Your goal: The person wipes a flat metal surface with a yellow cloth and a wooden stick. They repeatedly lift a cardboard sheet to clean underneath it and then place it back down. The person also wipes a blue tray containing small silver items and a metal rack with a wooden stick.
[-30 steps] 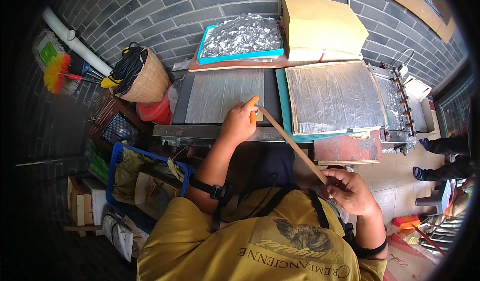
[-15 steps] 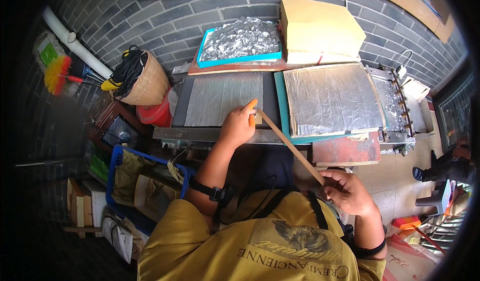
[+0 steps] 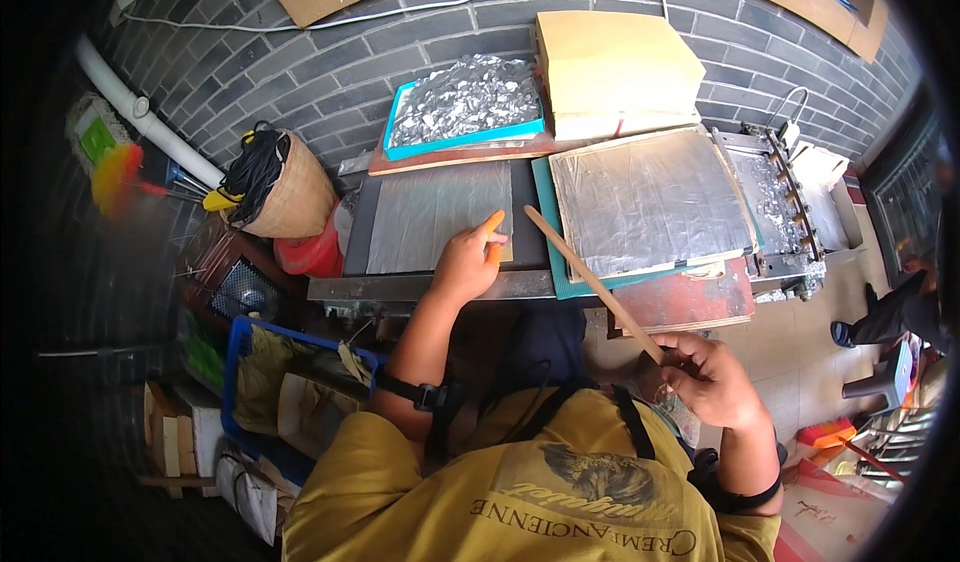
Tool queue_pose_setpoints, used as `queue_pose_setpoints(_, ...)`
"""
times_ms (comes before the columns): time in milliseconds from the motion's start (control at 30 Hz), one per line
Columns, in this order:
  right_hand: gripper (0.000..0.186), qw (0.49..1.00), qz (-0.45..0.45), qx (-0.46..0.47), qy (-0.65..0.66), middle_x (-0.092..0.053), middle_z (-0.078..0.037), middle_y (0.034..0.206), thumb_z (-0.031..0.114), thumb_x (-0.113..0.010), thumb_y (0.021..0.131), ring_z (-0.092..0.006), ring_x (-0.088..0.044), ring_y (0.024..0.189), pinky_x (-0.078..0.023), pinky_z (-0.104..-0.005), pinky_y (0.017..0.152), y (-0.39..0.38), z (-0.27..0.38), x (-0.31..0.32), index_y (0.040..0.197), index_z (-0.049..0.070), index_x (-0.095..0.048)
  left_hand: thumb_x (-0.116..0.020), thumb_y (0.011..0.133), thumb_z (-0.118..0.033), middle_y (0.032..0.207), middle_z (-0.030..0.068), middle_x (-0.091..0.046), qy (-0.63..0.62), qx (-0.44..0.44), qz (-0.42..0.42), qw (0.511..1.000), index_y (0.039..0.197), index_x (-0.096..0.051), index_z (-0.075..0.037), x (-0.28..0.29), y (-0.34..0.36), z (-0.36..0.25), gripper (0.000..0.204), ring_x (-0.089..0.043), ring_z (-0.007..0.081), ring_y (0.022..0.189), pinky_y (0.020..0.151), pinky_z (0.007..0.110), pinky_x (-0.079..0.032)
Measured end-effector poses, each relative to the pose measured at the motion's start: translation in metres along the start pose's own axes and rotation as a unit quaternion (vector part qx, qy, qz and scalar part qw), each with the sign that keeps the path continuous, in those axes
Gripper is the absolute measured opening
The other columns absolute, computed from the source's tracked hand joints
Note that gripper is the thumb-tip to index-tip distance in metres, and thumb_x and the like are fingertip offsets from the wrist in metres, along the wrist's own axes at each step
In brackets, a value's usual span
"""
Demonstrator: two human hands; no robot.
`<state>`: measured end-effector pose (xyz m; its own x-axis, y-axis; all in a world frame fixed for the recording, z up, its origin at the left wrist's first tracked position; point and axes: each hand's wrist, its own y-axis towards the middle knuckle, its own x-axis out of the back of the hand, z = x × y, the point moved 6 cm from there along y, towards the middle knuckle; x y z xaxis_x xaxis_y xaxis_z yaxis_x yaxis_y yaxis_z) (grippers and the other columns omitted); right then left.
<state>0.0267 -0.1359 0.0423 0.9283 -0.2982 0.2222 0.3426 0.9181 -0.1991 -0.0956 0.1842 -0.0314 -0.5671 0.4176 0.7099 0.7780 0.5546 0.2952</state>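
My right hand [image 3: 712, 374] is closed around the lower end of a thin flat wooden stick [image 3: 595, 280]. The stick slants up and left, its far tip over the edge of the dark board [image 3: 524, 197]. On that board lies a wrinkled silver-grey sheet [image 3: 430, 212]. My left hand [image 3: 470, 260] is at the sheet's lower right part, orange covers on thumb and index finger. Those two fingers stand apart with nothing visible between them; the other fingers are partly hidden. Right of the board, a stack of silver-grey sheets [image 3: 650, 202] rests on a teal mat [image 3: 545, 202].
Behind the board stand a blue tray [image 3: 470, 140] of silvery scraps and a thick yellow paper stack [image 3: 620, 67]. A metal rail [image 3: 430, 287] edges the bench. To the left are a wicker basket [image 3: 300, 187], a red bucket [image 3: 312, 252] and a blue crate [image 3: 235, 362].
The stick's tip has moved away from my left hand, to the right. My left thumb and index finger have spread apart. The whole view has shifted slightly.
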Motion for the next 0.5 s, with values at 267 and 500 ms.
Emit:
queue_pose_setpoints(267,0.034,0.999,-0.029,0.007,-0.029,-0.060,-0.003,0.074,-0.003,-0.059,0.084,-0.0079,-0.053,0.066,-0.044,-0.0239,0.060,-0.009,0.010,0.010,0.118,-0.001,-0.058,-0.054,0.085,-0.001,0.096,0.0130,-0.068,-0.154,0.158,-0.060,0.974,0.121,-0.053,0.000,-0.011,0.019,0.020,0.036,-0.066,0.0263,0.084,0.077,0.034,-0.052)
queue_pose_setpoints(500,0.036,0.999,0.028,0.003,-0.040,-0.067,-0.015,0.084,0.000,-0.058,0.083,-0.0151,-0.064,0.076,-0.051,-0.0287,0.072,-0.014,-0.003,-0.004,0.118,-0.004,-0.056,-0.054,0.083,-0.002,0.094,0.0138,-0.068,0.057,0.028,-0.073,0.995,0.120,-0.056,-0.002,-0.001,0.000,-0.002,0.036,-0.064,0.0317,0.088,0.080,0.040,-0.051)
